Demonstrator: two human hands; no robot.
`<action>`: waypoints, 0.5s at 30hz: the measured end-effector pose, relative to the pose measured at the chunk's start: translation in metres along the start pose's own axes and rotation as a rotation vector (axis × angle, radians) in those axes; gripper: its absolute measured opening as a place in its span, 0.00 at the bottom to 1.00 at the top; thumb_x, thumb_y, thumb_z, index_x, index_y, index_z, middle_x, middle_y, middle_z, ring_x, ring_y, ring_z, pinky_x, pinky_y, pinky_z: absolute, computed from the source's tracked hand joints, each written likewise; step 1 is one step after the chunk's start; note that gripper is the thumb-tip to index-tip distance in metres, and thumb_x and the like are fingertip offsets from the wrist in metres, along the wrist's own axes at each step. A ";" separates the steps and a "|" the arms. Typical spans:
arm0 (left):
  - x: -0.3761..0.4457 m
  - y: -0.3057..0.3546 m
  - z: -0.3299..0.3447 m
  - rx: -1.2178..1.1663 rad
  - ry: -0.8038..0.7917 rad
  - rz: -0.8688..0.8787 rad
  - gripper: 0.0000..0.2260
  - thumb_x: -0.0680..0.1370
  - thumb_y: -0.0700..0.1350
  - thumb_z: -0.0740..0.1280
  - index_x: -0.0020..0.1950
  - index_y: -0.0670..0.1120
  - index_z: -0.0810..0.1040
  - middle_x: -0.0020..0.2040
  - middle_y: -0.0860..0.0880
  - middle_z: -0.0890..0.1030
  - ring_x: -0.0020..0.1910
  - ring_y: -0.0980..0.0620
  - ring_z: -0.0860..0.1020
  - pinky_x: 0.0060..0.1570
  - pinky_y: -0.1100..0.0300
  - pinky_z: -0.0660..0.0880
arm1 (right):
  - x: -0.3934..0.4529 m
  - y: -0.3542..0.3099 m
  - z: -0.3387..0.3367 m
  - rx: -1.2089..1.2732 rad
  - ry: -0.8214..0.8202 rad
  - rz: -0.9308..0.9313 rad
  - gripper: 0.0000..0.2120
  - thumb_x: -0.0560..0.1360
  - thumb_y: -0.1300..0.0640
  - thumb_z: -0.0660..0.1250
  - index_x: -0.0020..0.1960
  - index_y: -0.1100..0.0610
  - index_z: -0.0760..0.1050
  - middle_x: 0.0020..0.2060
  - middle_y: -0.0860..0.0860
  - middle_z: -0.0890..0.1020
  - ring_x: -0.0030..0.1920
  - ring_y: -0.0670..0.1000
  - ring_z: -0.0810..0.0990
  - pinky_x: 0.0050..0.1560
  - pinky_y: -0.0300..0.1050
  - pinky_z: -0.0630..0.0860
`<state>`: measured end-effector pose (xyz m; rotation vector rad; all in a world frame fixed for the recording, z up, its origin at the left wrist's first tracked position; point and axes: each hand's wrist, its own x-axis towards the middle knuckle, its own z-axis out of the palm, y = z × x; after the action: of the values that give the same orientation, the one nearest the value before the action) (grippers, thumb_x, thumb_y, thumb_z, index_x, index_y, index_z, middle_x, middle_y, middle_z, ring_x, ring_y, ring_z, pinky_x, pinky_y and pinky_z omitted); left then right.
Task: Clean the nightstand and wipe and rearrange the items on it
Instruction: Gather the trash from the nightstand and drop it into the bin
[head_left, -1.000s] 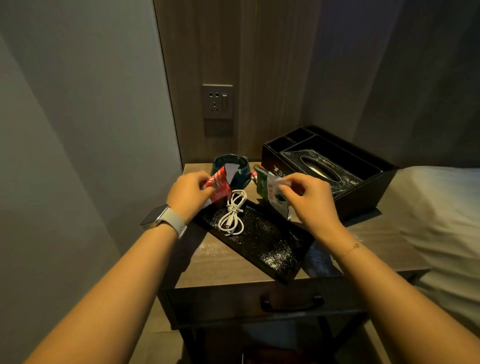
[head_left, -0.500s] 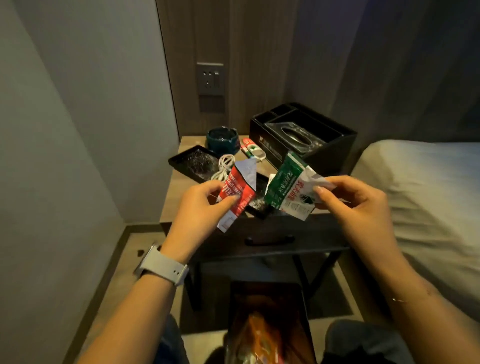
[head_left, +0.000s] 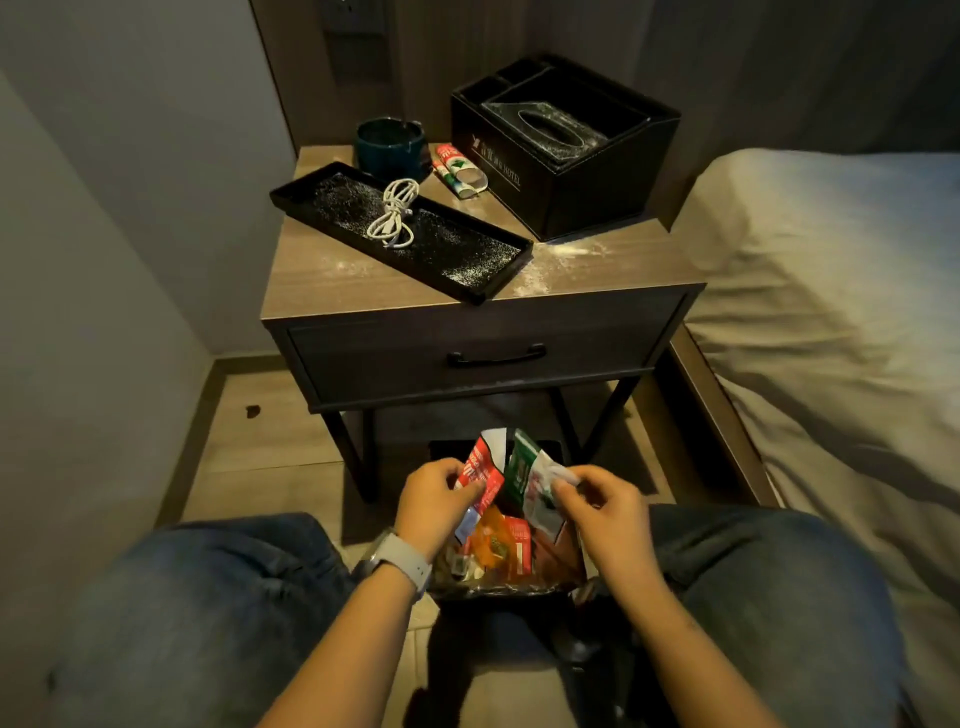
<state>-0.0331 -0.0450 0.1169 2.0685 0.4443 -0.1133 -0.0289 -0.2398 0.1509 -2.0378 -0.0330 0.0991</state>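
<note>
My left hand (head_left: 434, 493) pinches a red packet (head_left: 480, 470) and my right hand (head_left: 597, 501) pinches a green and white packet (head_left: 524, 467). Both packets hang just above a waste bin (head_left: 506, 592) on the floor between my knees, which holds several wrappers. Farther off stands the nightstand (head_left: 363, 275), its top dusted with white powder. On it lie a black tray (head_left: 467, 260) holding a coiled white cable (head_left: 392, 213), a dark green cup (head_left: 389, 145), a small tube (head_left: 460, 171) and a black tissue box organiser (head_left: 587, 171).
A bed with pale sheets (head_left: 831, 291) runs along the right side of the nightstand. A grey wall (head_left: 104, 208) closes the left side. The nightstand drawer (head_left: 493, 358) is closed. My knees in jeans flank the bin.
Both hands carried the packets off the nightstand, back toward me and down to the bin on the floor. The view tilted down with them.
</note>
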 end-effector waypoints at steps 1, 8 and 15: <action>0.006 -0.007 0.008 0.043 -0.017 -0.018 0.09 0.73 0.44 0.72 0.36 0.41 0.77 0.34 0.45 0.79 0.35 0.49 0.78 0.39 0.52 0.74 | 0.005 0.013 0.011 -0.009 0.003 0.041 0.04 0.75 0.58 0.69 0.44 0.50 0.80 0.37 0.48 0.83 0.39 0.44 0.82 0.42 0.45 0.81; 0.024 -0.035 0.037 0.157 -0.165 -0.154 0.18 0.75 0.46 0.71 0.63 0.43 0.76 0.59 0.46 0.80 0.57 0.49 0.78 0.49 0.64 0.73 | 0.028 0.062 0.057 -0.104 -0.200 0.362 0.09 0.74 0.58 0.69 0.55 0.52 0.77 0.48 0.49 0.82 0.52 0.52 0.81 0.54 0.47 0.78; 0.013 0.003 -0.023 0.077 0.076 0.082 0.13 0.74 0.42 0.71 0.58 0.48 0.79 0.55 0.51 0.80 0.55 0.55 0.78 0.58 0.60 0.74 | 0.040 -0.005 0.020 -0.090 -0.180 0.101 0.13 0.73 0.62 0.70 0.57 0.55 0.79 0.44 0.43 0.79 0.48 0.42 0.80 0.44 0.27 0.74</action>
<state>-0.0220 -0.0230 0.1278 2.1693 0.4065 -0.0030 0.0094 -0.2173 0.1443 -2.1152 -0.0484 0.3498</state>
